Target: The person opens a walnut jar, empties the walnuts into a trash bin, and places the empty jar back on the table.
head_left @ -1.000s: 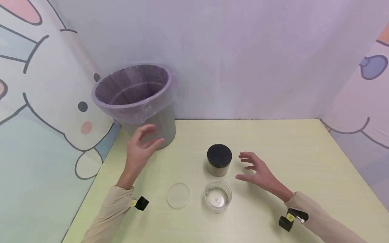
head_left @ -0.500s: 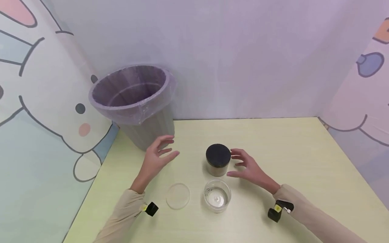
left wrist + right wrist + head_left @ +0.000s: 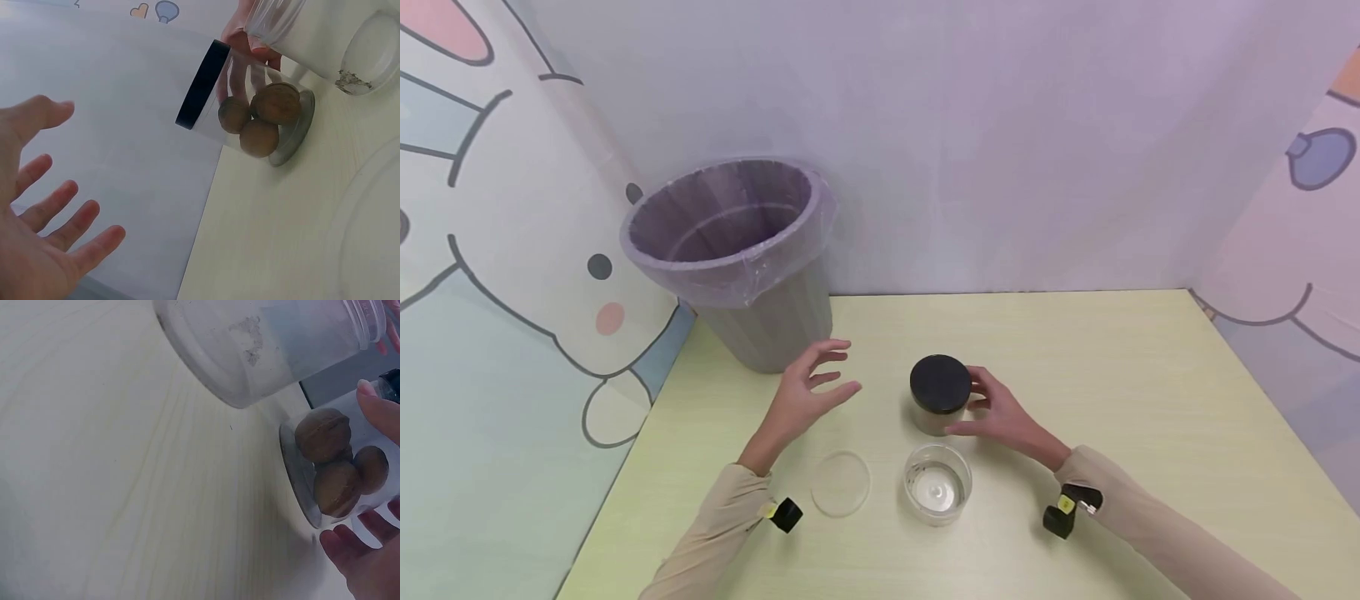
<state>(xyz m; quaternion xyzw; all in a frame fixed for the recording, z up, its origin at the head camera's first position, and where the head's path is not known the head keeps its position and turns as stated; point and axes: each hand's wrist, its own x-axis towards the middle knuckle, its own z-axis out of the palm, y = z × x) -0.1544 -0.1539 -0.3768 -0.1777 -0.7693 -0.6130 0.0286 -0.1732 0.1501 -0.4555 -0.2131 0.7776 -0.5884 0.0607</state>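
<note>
Jar (image 3: 932, 422) of walnuts (image 3: 259, 139) stands upright on the bench (image 3: 1075, 350), right of the bin (image 3: 767, 329), black lid (image 3: 940, 383) on, presumably so nothing rolls out. The right hand (image 3: 1002, 419) sits round its right side, thumb near, fingers far, probably for balance, though we can't tell if it's gripping. On the left hand (image 3: 801, 400), fingers are wide, touching nothing. Clear tub (image 3: 937, 500) sits just nearer, mouth up, plastic disc (image 3: 841, 483) flat to its left. We spot no readable label or brand.
</note>
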